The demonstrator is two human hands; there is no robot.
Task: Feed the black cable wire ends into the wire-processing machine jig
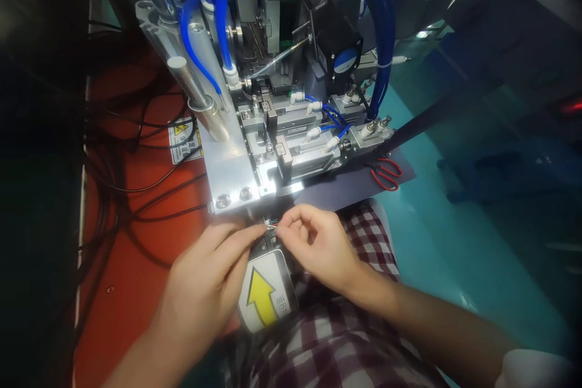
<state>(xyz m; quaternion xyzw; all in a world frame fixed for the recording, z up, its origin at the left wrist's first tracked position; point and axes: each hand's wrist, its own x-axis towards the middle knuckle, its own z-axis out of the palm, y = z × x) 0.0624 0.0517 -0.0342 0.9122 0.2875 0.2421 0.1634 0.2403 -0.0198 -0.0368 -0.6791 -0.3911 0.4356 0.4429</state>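
Observation:
My left hand (207,276) is closed, its index finger stretched to a tiny pale piece (268,225) just below the machine's front edge. What sits between its thumb and finger is too small to make out. Opposite it, my right hand (321,245) pinches thin wires (274,224), reddish and greenish, between thumb and index finger. The fingertips of both hands almost meet over a small dark metal fixture (264,247). Below that fixture is a white plate with a yellow arrow (262,297).
Ahead stands a metal machine with pneumatic cylinders (309,154) and thick blue air hoses (384,18). A bare metal plate (231,173) juts out above my hands. Red-handled pliers (386,174) lie at the right. Black cables (150,188) cross the orange-red surface (131,291) at the left.

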